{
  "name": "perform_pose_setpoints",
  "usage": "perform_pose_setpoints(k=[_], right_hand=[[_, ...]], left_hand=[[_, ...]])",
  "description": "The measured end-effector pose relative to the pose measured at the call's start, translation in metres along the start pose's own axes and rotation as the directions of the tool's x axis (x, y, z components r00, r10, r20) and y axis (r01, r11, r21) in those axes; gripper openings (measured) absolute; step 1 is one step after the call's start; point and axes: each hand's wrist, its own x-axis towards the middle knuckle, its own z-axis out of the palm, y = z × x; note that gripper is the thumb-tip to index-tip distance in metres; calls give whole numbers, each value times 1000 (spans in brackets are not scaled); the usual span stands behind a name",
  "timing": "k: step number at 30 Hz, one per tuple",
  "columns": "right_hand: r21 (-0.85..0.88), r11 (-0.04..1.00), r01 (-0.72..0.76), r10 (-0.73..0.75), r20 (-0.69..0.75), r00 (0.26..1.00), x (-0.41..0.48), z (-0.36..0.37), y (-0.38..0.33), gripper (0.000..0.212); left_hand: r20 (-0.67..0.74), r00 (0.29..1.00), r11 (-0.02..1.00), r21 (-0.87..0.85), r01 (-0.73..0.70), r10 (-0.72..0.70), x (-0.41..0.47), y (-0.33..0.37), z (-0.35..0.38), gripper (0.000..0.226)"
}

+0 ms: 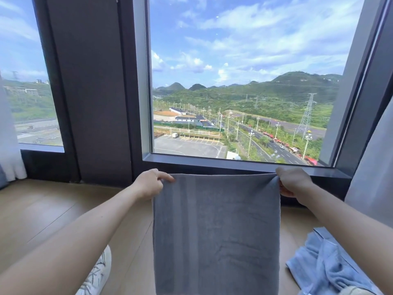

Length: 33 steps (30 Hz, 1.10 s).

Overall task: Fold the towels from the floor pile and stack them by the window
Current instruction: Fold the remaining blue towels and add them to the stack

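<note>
A grey towel (217, 233) hangs flat in front of me, held up by its two top corners just below the window sill (234, 165). My left hand (151, 184) pinches the top left corner. My right hand (293, 182) pinches the top right corner. The towel's lower end runs out of the frame at the bottom. A crumpled light blue towel (323, 265) lies on the wooden floor at the lower right, partly behind my right forearm.
A large window (244, 81) fills the wall ahead, with a dark pillar (91, 92) to its left. Pale curtains hang at the far left (8, 145) and right (374, 177). A white shoe (97, 273) is on the wooden floor (42, 209) at the lower left.
</note>
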Motion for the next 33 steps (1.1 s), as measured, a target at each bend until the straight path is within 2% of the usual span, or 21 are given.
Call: perform_pose_setpoints(k=[6,11,19,26,31,33], right_hand=[[-28,999,-28,32,137,990,-11,13,0,28],[54,998,-24,11,232,973,-24,27,-7,28],[109,994,-15,-24,348,937,-40,48,-16,26],[105,994,19,-62,416,907,-47,54,-17,24],[102,993,64,-104,459,882,-53,56,-18,19],[95,991,97,-132,490,862,-57,59,-18,18]], left_hand=[[68,989,976,-170,139,-129,3,18,15,58],[103,979,935,-296,197,-174,11,25,26,56],[184,976,890,-416,185,-117,11,42,47,51],[160,984,888,-437,141,-78,4,50,46,40],[171,985,855,-514,63,31,-5,55,44,16],[166,984,835,-550,34,70,-7,58,47,14]])
